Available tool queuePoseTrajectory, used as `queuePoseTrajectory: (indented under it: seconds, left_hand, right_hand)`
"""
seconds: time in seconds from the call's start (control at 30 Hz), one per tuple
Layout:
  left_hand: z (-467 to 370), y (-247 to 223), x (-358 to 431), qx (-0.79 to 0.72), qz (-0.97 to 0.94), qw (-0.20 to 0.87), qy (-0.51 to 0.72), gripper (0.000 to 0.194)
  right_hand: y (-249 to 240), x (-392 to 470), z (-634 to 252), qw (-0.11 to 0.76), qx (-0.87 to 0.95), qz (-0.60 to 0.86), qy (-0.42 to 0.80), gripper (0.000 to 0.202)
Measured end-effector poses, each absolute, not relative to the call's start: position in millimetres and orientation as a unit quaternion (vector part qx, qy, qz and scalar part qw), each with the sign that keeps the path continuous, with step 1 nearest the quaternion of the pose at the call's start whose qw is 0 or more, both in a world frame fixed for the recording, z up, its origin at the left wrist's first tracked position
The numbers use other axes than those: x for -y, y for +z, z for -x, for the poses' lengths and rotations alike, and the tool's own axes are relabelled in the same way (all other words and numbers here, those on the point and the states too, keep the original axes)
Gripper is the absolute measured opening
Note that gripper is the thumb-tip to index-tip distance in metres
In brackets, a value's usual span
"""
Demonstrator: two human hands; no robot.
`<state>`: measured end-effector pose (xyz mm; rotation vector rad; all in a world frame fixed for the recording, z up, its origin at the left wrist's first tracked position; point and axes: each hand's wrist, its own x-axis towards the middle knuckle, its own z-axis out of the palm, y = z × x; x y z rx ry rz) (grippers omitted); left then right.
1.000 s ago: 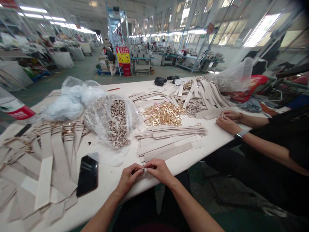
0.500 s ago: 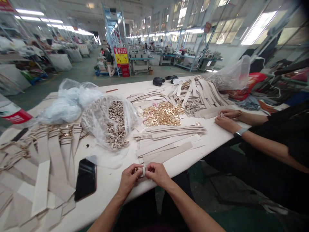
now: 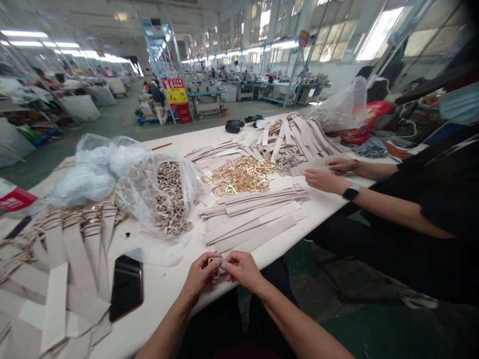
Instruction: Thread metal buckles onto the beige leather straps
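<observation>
My left hand is closed on a gold buckle near the table's front edge. Close against it, my right hand pinches a small pale strap piece at the buckle's side; my fingers hide most of it. Just beyond my hands lie flat beige strap strips in loose stacks. Behind those is a heap of gold buckles. A clear plastic bag to the left holds many small beige loops.
Straps with buckles attached spread over the left side, beside a black phone. A co-worker's hands work at the right edge near more strips. Pale blue plastic bags lie at the back left.
The view has turned slightly right. Between my fingers the gold buckle now shows more and the pale piece less. The co-worker's near hand has shifted, with the watch face showing.
</observation>
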<state>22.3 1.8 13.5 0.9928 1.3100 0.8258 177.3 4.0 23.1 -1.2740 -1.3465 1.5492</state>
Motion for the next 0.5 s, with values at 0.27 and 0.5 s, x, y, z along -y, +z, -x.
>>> queuePoseTrajectory:
  seconds: [0.27, 0.5]
  left_hand:
    - [-19.2, 31.2, -0.7, -0.546, -0.423, 0.625, 0.364, 0.037]
    - [-42.9, 75.4, 1.2, -0.485, -0.467, 0.647, 0.358, 0.033]
  right_hand:
    - [44.7, -9.3, -210.7, 0.364, 0.644, 0.447, 0.503, 0.032]
    - [94.1, -8.0, -245.0, 0.307, 0.831, 0.394, 0.244, 0.039]
